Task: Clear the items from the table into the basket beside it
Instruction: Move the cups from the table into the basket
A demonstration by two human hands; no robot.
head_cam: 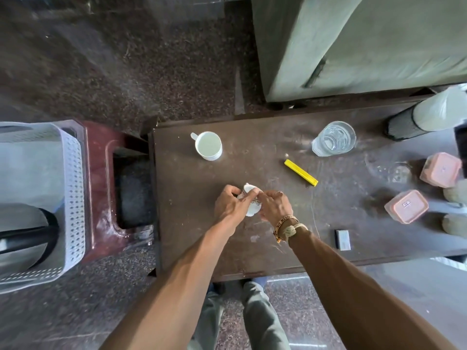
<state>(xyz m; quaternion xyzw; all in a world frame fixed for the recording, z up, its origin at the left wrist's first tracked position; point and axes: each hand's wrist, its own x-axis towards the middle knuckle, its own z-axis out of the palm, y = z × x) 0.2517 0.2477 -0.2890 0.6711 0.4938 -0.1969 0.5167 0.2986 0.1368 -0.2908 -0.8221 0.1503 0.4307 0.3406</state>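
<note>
Both hands meet over a small patterned cup near the middle of the counter. The left hand has its fingers curled round the cup's left side, and the right hand pinches its right side. I cannot tell whether it is lifted or resting. This looks like the pick-up step (a white mug, a glass and a yellow stick wait beyond). Next the cup needs carrying leftward, past the counter's edge, to the perforated basket.
</note>
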